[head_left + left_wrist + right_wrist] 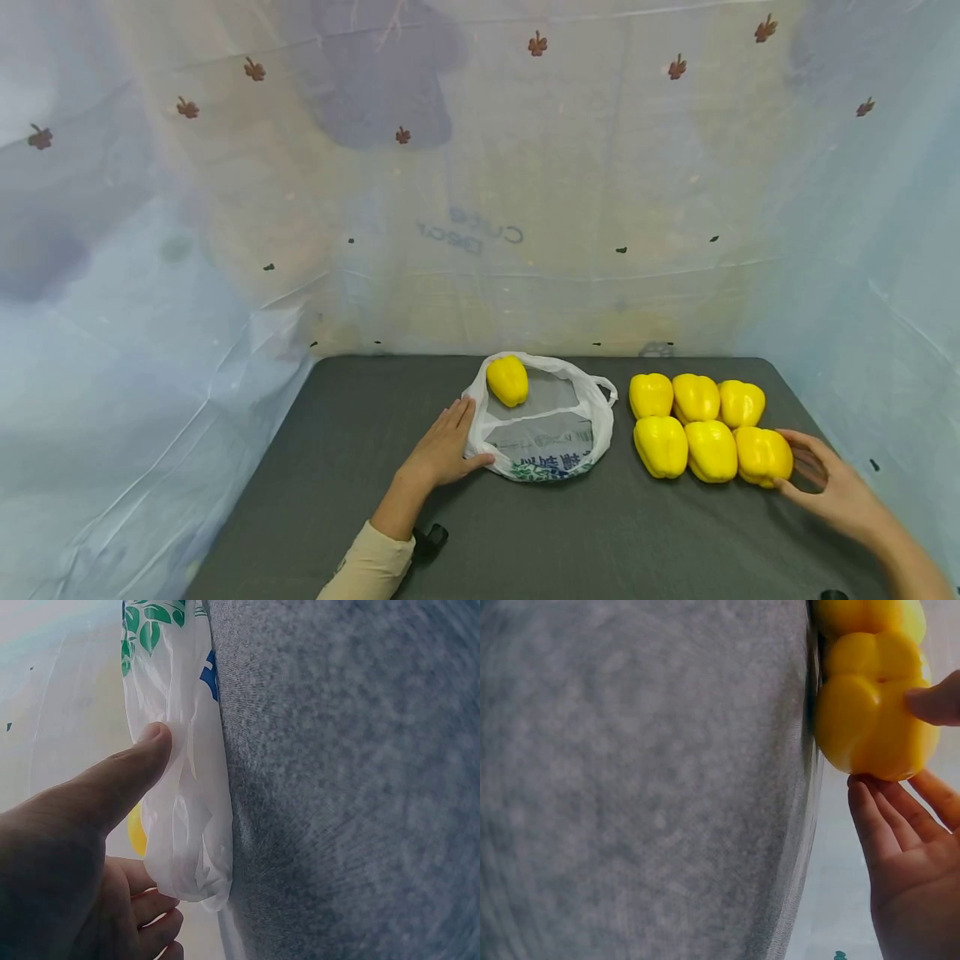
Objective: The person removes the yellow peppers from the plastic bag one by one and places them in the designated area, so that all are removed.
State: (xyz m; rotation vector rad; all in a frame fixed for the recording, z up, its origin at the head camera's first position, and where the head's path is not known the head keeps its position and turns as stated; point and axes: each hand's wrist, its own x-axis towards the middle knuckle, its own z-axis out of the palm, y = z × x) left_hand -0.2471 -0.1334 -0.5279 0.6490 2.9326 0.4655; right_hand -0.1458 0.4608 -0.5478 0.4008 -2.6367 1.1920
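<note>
A white plastic bag (602, 429) stands with its mouth spread wide at the middle of the table, one handle loop lying to the right. Inside it, at the back left, sits a yellow bell pepper (507, 381). My left hand (441, 448) rests against the bag's left side, fingers straight, thumb (154, 739) touching the bag's near side. Two rows of yellow bell peppers (695, 397) lie to the right of the bag. At the front row's right end, my right hand (836, 492) holds a bell pepper (763, 457) between thumb and fingers.
A dark grey cloth covers the table (570, 542). Pale plastic sheeting (480, 192) hangs at the back and both sides. A small black object (430, 542) is by my left wrist, and another dark item (834, 594) shows at the lower right edge.
</note>
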